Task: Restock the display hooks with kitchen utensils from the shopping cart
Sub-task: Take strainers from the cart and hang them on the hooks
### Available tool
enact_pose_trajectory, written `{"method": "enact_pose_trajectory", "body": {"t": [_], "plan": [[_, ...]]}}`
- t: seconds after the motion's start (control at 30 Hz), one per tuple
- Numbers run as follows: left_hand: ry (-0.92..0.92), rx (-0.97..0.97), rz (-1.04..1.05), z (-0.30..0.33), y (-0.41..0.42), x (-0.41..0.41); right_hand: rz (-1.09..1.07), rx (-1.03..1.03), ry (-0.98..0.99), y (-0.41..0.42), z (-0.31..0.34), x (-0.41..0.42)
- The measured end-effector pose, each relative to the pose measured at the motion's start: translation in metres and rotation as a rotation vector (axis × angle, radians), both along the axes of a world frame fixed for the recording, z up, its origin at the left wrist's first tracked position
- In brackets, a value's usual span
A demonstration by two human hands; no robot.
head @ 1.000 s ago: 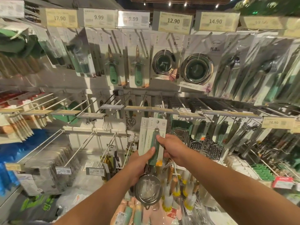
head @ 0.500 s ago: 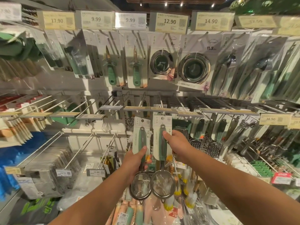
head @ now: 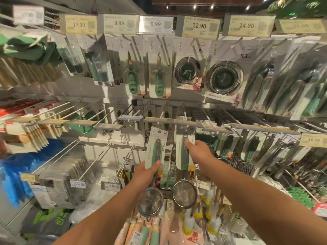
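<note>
I hold two green-handled mesh strainers on white backing cards. My left hand (head: 146,175) grips the left strainer (head: 155,152) low on its handle; its round mesh bowl hangs below my fingers. My right hand (head: 199,152) pinches the right strainer (head: 184,191) near the top of its card, raised just under the middle row of display hooks (head: 184,114). The card's hang hole sits close to a hook tip; whether it is threaded on is hidden.
Price rails (head: 200,26) run across the top above packaged oyster knives (head: 132,75) and sink strainers (head: 223,78). Long bare hooks (head: 99,156) jut out at lower left. Graters and scissors hang at right. Brushes and packaged utensils (head: 194,220) lie below my arms.
The two strainers, first stacked together in both hands, are now split apart. My right hand has lifted its strainer up toward the middle hook row; my left hand keeps the other lower.
</note>
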State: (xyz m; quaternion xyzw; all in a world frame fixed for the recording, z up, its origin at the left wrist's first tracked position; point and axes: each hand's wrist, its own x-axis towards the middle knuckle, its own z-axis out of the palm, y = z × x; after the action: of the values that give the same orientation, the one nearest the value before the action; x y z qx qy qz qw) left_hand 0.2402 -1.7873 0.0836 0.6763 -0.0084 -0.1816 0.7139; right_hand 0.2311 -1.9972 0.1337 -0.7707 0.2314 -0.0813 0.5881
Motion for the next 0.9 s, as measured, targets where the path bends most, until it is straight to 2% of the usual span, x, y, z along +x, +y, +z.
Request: {"method": "enact_pose_trajectory", "body": {"t": [0.27,0.4,0.53,0.73,0.9], "plan": [[0.010,-0.025,-0.036,-0.003,-0.002,0.000,0.069,-0.103,0.129,0.014,-0.002,-0.003],[0.033,-0.036,-0.066,-0.004,-0.008,-0.002,0.185,0.070,0.116,0.027,-0.004,-0.006],[0.018,-0.003,-0.093,-0.006,-0.015,-0.003,0.204,0.059,0.070,0.034,-0.005,-0.010],[-0.007,0.072,-0.183,-0.003,-0.021,-0.010,0.185,0.173,0.045,0.035,-0.009,-0.021],[0.032,0.047,-0.166,-0.013,-0.021,-0.008,0.138,0.161,0.005,0.034,-0.012,-0.034]]}}
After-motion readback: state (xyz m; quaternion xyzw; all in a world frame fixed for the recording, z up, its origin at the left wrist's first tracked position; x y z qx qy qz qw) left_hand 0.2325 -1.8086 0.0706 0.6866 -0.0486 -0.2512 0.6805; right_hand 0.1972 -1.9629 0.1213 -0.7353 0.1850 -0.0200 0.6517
